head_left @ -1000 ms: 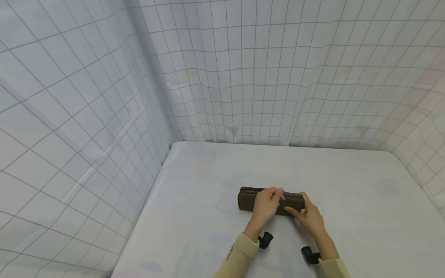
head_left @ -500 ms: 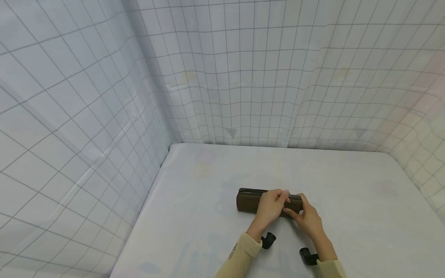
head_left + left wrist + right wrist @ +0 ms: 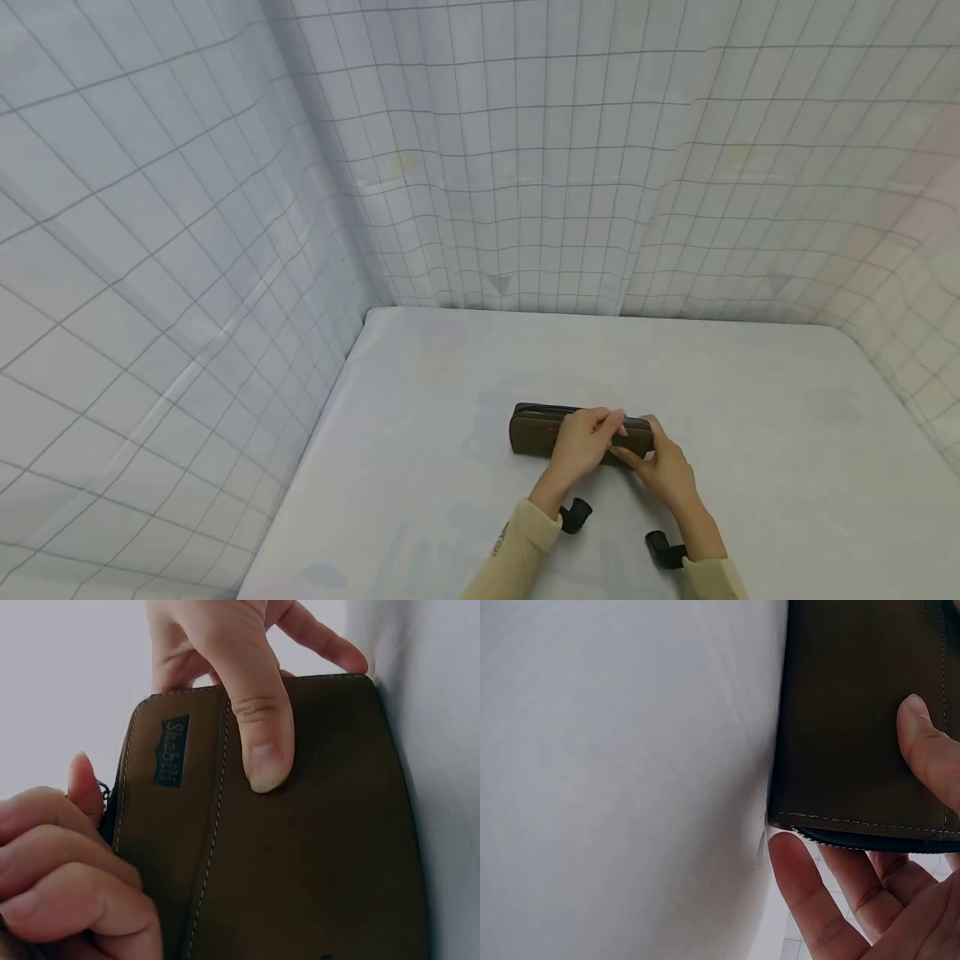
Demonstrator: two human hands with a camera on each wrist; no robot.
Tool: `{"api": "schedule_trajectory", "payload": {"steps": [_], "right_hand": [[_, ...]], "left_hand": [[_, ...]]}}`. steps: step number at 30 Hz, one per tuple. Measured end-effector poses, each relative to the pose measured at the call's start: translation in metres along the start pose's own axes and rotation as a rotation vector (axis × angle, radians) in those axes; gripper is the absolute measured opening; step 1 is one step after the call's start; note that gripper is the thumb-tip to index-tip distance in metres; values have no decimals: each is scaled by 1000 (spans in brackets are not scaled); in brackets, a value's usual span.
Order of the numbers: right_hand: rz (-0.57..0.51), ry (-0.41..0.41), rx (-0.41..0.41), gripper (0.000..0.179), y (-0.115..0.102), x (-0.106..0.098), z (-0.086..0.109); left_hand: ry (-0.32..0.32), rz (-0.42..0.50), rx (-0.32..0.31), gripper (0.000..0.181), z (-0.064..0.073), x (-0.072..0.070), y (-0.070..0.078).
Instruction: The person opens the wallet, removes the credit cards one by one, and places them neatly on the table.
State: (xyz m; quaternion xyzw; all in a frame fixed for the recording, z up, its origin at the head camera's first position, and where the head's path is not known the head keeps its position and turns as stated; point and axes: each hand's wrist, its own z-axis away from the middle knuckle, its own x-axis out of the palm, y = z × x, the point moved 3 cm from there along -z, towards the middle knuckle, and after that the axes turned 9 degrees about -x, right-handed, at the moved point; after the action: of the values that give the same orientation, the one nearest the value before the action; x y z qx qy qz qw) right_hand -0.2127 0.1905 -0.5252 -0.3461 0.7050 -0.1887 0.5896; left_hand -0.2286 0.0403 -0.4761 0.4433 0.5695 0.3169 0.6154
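A dark brown zippered pencil case (image 3: pixel 534 435) with stitched seams and a small label (image 3: pixel 172 751) stands on the white table. My right hand (image 3: pixel 670 471) grips its right end; in the right wrist view the thumb (image 3: pixel 922 739) lies on the front face and the other fingers reach around the end. Over the case's top edge is my left hand (image 3: pixel 583 442), its fingers curled. In the left wrist view that hand pinches the zipper pull (image 3: pixel 105 796) at the zipper side, mostly hidden by the fingers. Part of the zipper (image 3: pixel 551 408) shows to the left.
A white table (image 3: pixel 420 467) spreads around the case. White grid-patterned curtains (image 3: pixel 510 167) enclose the left, back and right sides. Black wrist-worn devices (image 3: pixel 576 515) project beside both wrists near the light yellow sleeves (image 3: pixel 517 546).
My left hand has moved slightly right along the top of the pencil case, towards the right hand. During the last half second both hands have stayed almost still. The right hand keeps its grip.
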Motion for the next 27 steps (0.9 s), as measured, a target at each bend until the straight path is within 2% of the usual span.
{"api": "schedule_trajectory", "payload": {"steps": [5,13,18,27], "right_hand": [[-5,-3,0,47,0,-1,0],[0,-11,12,46,0,-2,1],[-10,-17,14,47,0,0,1],[-28,-14,11,47,-1,0,1]], "left_hand": [[27,12,9,39,1,-5,-3],[39,39,2,37,6,-4,-9],[46,57,-24,37,9,-5,-14],[20,102,-69,39,12,-2,-22]]}}
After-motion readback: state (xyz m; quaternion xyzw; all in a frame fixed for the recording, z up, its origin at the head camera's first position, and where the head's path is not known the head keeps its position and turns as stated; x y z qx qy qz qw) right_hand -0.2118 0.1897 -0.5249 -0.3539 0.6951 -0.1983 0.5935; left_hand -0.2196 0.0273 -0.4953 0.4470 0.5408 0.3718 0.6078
